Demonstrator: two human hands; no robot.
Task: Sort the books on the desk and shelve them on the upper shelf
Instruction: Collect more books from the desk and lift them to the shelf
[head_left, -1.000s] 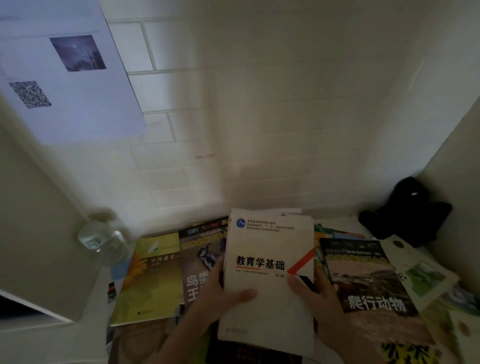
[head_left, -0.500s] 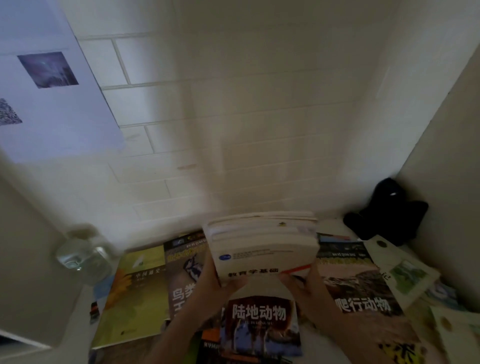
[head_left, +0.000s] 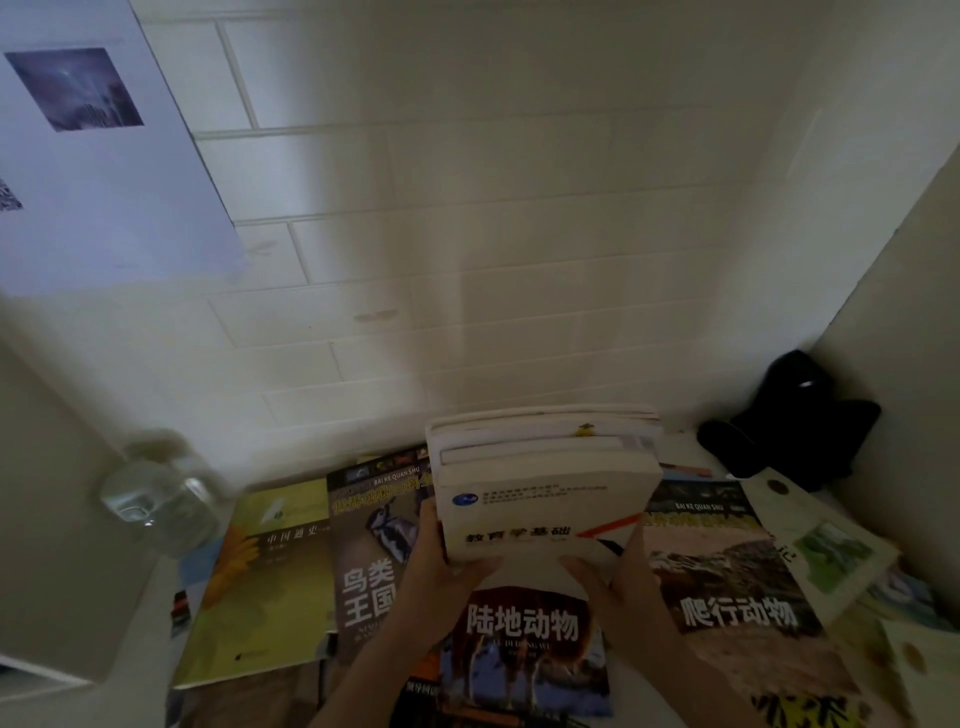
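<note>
Cream book stack (head_left: 545, 488) (red cover stripe); yellow-green book (head_left: 270, 582); black plush (head_left: 795, 421).

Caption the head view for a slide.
Both hands, left and right, grip a stack of white books above picture books spread on the desk.

Stack of white books (head_left: 545, 467) sitting lifted at centre frame, tilted away, top cover showing blue logo, black title, red stripe. Flat on desk: yellow-green book (head_left: 270, 582) at lower left, bird book (head_left: 374, 545) beside it, land-animal book (head_left: 524, 649) lying at bottom centre, reptile book (head_left: 727, 582) at right, pale green-picture book (head_left: 826, 551) at far right.
</note>
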